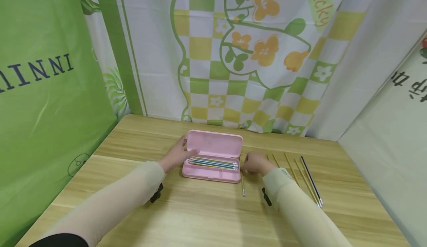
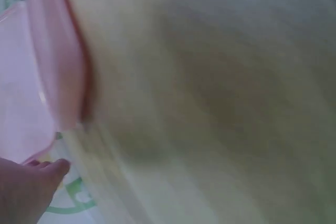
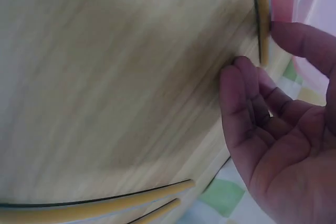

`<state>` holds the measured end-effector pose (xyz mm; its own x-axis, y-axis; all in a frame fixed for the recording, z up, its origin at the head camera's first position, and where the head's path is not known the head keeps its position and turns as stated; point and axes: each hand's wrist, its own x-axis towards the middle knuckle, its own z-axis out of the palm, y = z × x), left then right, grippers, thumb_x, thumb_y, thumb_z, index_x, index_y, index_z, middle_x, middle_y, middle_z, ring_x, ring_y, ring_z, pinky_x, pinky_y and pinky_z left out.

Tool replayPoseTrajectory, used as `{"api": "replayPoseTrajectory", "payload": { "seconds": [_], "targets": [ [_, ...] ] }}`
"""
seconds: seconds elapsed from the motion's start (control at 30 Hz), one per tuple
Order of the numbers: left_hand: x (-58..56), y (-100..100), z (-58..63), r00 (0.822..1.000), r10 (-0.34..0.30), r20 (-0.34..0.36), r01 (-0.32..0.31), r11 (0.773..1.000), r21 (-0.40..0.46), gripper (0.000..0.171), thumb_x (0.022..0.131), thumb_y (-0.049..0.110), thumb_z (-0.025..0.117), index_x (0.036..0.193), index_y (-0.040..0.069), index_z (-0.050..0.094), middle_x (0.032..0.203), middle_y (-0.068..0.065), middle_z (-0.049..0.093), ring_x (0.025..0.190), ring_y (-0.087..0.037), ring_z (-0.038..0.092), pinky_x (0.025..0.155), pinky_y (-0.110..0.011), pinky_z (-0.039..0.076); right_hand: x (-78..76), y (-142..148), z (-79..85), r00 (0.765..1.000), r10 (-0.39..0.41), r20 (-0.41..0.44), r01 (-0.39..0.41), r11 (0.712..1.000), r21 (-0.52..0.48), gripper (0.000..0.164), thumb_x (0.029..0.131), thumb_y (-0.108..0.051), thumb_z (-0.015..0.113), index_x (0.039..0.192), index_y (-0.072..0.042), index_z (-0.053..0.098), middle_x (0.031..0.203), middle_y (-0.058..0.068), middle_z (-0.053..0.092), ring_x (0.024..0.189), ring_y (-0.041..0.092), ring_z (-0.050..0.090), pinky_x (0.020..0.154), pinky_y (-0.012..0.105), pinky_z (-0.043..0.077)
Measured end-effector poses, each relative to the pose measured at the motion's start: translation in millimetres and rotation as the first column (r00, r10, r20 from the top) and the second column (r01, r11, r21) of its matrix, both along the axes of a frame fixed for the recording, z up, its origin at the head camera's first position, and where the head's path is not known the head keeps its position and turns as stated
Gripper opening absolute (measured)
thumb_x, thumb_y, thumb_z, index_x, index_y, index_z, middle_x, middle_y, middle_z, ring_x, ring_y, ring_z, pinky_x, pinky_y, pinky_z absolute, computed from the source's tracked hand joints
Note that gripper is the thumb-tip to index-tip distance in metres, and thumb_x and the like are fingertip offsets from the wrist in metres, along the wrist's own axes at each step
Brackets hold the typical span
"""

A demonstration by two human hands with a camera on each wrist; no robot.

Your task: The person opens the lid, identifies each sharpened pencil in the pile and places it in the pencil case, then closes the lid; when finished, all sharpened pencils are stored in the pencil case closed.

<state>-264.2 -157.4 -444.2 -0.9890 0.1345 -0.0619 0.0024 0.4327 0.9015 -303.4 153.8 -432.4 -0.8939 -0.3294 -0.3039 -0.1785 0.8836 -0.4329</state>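
Note:
A pink pencil case (image 1: pixel 230 175) lies with its lid (image 1: pixel 215 143) raised and several pencils (image 1: pixel 213 163) in its long compartment. My left hand (image 1: pixel 174 155) holds the case at its left side, thumb in front of the lid and fingers behind. In the left wrist view part of that hand (image 2: pixel 26 190) shows beside the pink lid (image 2: pixel 16 82). Close against the case's right side lies a yellow pencil (image 1: pixel 243 184). My right hand (image 1: pixel 256 163) is over it. In the right wrist view the thumb touches the pencil (image 3: pixel 262 19), and the loosely bent fingers appear apart from it.
Several yellow pencils (image 1: pixel 293 171) and a dark blue pencil (image 1: pixel 311 182) lie on the wooden table (image 1: pixel 200 210), right of my right hand. A patterned curtain (image 1: pixel 213 91) hangs behind the table. Green cloth (image 1: pixel 50 102) stands along the left, pale cloth (image 1: pixel 393 135) along the right.

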Motion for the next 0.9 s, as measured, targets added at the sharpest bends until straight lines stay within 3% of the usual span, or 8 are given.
{"api": "replayPoseTrajectory", "payload": {
  "seconds": [0.1,0.2,0.37,0.53,0.73,0.8,0.9],
  "targets": [
    [4.1,-7,-12.6,0.996,-0.086,0.028,0.088,0.993,-0.075,0.099,0.094,0.028,0.077,0.162,-0.005,0.012,0.161,-0.031,0.03,0.147,-0.047,0.032,0.119,-0.056,0.029,0.6,-5,0.0,1.0,-0.003,-0.018,0.003,1.0,0.026,0.015,0.081,-0.006,0.068,0.069,-0.007,0.059,0.059,0.001,0.058,0.054,0.012,0.05,0.053,0.022,0.041],
    [7.8,-11,-21.6,0.986,-0.167,0.013,0.167,0.976,-0.136,0.103,0.086,0.024,0.085,0.161,-0.003,0.02,0.152,-0.028,0.046,0.139,-0.041,0.046,0.116,-0.055,0.034,-0.5,-7,-0.8,0.999,0.008,-0.043,-0.005,0.998,0.062,0.018,0.079,-0.004,0.065,0.062,-0.007,0.06,0.055,0.0,0.055,0.051,0.012,0.048,0.051,0.023,0.039],
    [10.9,-12,-26.2,0.973,-0.227,-0.031,0.212,0.943,-0.256,0.099,0.076,0.017,0.091,0.155,-0.005,0.035,0.134,-0.018,0.063,0.12,-0.031,0.059,0.109,-0.052,0.043,-1.5,-7,-4.8,0.998,0.004,-0.068,0.002,0.996,0.09,0.02,0.077,-0.005,0.066,0.059,-0.009,0.059,0.054,0.0,0.055,0.049,0.013,0.049,0.05,0.024,0.039],
    [13.7,-13,-27.6,0.971,-0.237,-0.025,0.222,0.937,-0.271,0.101,0.077,0.017,0.09,0.157,-0.004,0.034,0.136,-0.017,0.062,0.12,-0.03,0.059,0.108,-0.052,0.044,1.6,0,0.5,0.997,-0.07,-0.027,0.069,0.997,-0.037,0.012,0.08,-0.004,0.065,0.073,-0.006,0.056,0.066,0.004,0.056,0.059,0.016,0.052,0.055,0.025,0.043],
    [16.4,-13,-25.8,0.971,-0.237,-0.039,0.213,0.924,-0.317,0.098,0.079,0.021,0.088,0.155,-0.008,0.034,0.14,-0.024,0.059,0.124,-0.037,0.059,0.11,-0.052,0.043,-5.5,9,14.3,0.987,-0.156,0.023,0.157,0.961,-0.225,0.004,0.089,0.003,0.056,0.089,0.002,0.052,0.076,0.008,0.051,0.063,0.016,0.053,0.058,0.025,0.051],
    [16.9,-13,-25.1,0.968,-0.245,-0.045,0.218,0.92,-0.327,0.096,0.08,0.022,0.087,0.154,-0.009,0.035,0.142,-0.026,0.057,0.127,-0.04,0.057,0.112,-0.053,0.041,-9.2,10,17.9,0.984,-0.176,0.004,0.171,0.951,-0.258,0.008,0.09,0.004,0.055,0.097,0.007,0.053,0.079,0.011,0.053,0.067,0.018,0.054,0.061,0.027,0.052],
    [17.6,-15,-26.0,0.968,-0.247,-0.042,0.211,0.894,-0.395,0.095,0.083,0.029,0.086,0.154,-0.009,0.036,0.149,-0.03,0.049,0.138,-0.046,0.046,0.117,-0.057,0.031,-13.1,9,21.3,0.977,-0.207,-0.05,0.186,0.945,-0.268,0.021,0.092,0.003,0.053,0.111,0.01,0.055,0.088,0.016,0.058,0.076,0.022,0.054,0.067,0.031,0.05]
  ]
}}
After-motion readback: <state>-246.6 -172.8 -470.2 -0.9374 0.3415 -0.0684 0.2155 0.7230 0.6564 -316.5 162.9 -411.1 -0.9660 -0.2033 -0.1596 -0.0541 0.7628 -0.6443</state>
